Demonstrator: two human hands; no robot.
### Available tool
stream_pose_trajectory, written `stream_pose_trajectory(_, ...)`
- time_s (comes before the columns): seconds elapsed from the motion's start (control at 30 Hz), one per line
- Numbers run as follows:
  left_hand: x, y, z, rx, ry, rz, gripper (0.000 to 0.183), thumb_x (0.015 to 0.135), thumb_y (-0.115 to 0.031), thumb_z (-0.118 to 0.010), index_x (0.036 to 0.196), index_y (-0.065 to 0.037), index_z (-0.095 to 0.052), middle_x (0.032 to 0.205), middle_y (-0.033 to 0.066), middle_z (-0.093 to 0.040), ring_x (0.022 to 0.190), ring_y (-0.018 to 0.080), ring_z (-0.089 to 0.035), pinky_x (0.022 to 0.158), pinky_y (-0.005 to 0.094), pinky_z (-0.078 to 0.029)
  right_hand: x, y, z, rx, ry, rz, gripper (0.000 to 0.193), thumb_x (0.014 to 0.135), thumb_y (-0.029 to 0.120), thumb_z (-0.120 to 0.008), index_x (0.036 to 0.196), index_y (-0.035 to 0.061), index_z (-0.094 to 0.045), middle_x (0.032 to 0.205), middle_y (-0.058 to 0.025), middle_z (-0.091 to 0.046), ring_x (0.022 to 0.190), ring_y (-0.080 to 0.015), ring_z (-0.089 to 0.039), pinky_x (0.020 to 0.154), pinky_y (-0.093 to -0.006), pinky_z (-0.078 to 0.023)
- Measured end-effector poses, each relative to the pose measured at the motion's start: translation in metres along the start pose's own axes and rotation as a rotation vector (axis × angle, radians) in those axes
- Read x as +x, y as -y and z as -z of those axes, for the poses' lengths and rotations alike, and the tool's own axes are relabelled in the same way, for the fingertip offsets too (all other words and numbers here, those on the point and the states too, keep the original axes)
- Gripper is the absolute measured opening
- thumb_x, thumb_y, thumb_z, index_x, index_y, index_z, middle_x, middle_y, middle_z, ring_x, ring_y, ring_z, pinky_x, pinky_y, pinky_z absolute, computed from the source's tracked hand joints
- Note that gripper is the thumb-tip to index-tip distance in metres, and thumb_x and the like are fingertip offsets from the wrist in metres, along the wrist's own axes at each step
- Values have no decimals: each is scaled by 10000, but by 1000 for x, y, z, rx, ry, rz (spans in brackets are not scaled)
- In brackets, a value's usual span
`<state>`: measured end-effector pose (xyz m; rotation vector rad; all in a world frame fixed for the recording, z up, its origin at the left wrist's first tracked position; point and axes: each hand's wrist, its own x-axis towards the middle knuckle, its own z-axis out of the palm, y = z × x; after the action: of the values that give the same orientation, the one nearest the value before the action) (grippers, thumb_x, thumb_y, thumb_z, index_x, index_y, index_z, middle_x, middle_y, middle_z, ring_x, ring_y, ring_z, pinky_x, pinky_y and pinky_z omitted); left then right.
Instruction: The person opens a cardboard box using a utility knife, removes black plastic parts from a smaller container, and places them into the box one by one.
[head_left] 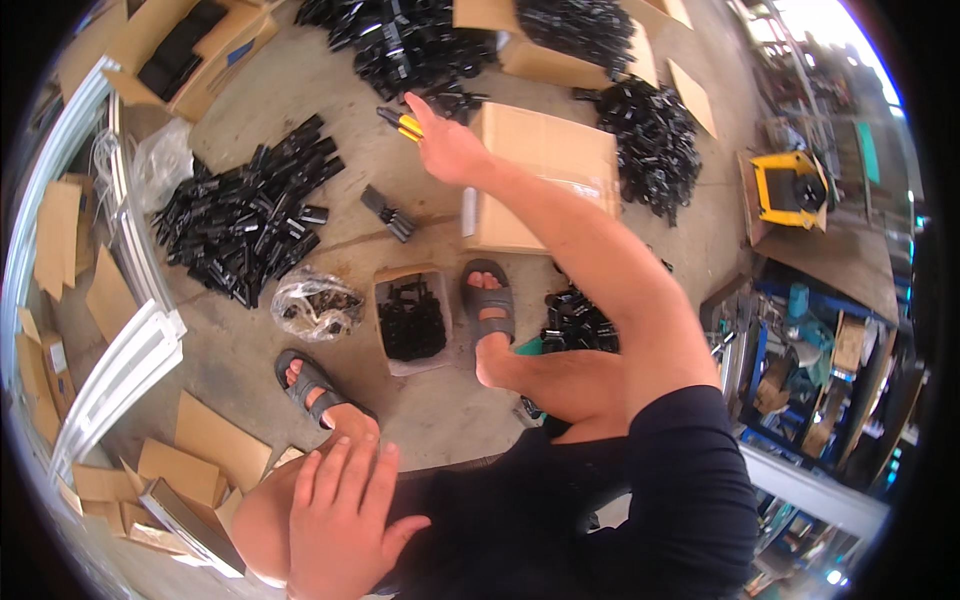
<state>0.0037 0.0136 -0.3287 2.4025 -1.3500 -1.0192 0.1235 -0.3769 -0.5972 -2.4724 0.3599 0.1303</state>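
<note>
We observe a seated person viewed from above. The right hand (447,145), upper centre of the frame, is extended at arm's length with the fingers held together and pointing up-frame. It lies at the yellow-and-black handles of a pair of pliers (402,124). We cannot tell with certainty whether the fingers grip the handles or merely touch them, as the hand hides the contact.

The pliers lie just left of a closed cardboard box (545,170), at the lower edge of a large heap of black plastic parts (410,45) at top centre.

The left hand (340,510), lower left of centre, rests flat on the person's left knee, fingers slightly spread, holding nothing.

Further items noted: a second heap of black parts (250,215) at left of centre; a small bundle of black parts (388,212) lying alone on the concrete floor (340,100); a clear plastic bag (315,305) with dark contents beside a small open carton (410,318) of black parts at centre. The right foot in a grey sandal (488,305) stands just right of that carton; the left sandal (308,385) stands below the bag. Flattened cardboard pieces (200,450) lie at lower left, and white frame sections (125,370) run along the left edge.
</note>
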Motion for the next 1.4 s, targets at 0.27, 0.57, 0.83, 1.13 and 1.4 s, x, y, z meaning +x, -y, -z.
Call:
stream_pose_trajectory(0.27, 14, -4, -13, 79, -141, -49, 760, 842, -462, -718, 1388, 33, -533, 1338, 195, -620, 1237, 373, -565, 1065, 492, -404, -166, -120, 159, 645, -270, -310, 354, 987, 46, -579, 1341, 40, -554, 893, -15, -634, 682, -83, -524, 566, -261, -457)
stream_pose_trajectory(0.57, 22, 7, -15, 186, 102, 13, 750, 803, -303, -831, 1394, 52, -537, 1297, 274, -637, 1189, 451, -607, 1001, 477, -495, -315, -267, 122, 565, -664, -797, 420, 965, 432, -670, 941, 20, -746, 694, -50, -685, 627, -135, -602, 589, -342, -466)
stream_pose_trajectory(0.83, 141, -1, -40, -205, 196, 65, 624, 944, -226, -721, 1463, 35, -491, 1366, 212, -633, 1285, 309, -600, 1068, 394, -458, -316, -278, 111, 616, -609, -720, 411, 957, 422, -675, 1022, 26, -762, 724, -78, -712, 657, -162, -663, 643, -354, -510)
stream_pose_trajectory(1.13, 323, -8, -148, -806, -209, 198, 551, 1025, -308, -631, 1477, -31, -481, 1315, 61, -644, 1128, 156, -620, 892, 306, -500, -303, -278, 123, 171, -556, -546, 362, 953, 355, -664, 1005, 5, -738, 841, -236, -708, 829, -415, -688, 759, -478, -534)
stream_pose_trajectory(1.4, 399, 13, -195, -705, -502, 338, 499, 964, -265, -724, 1347, 16, -570, 1049, 56, -663, 877, 116, -611, 757, 266, -512, -336, -252, 150, 180, -243, -537, 337, 947, 325, -666, 954, -7, -727, 836, -250, -682, 823, -455, -655, 729, -510, -503)
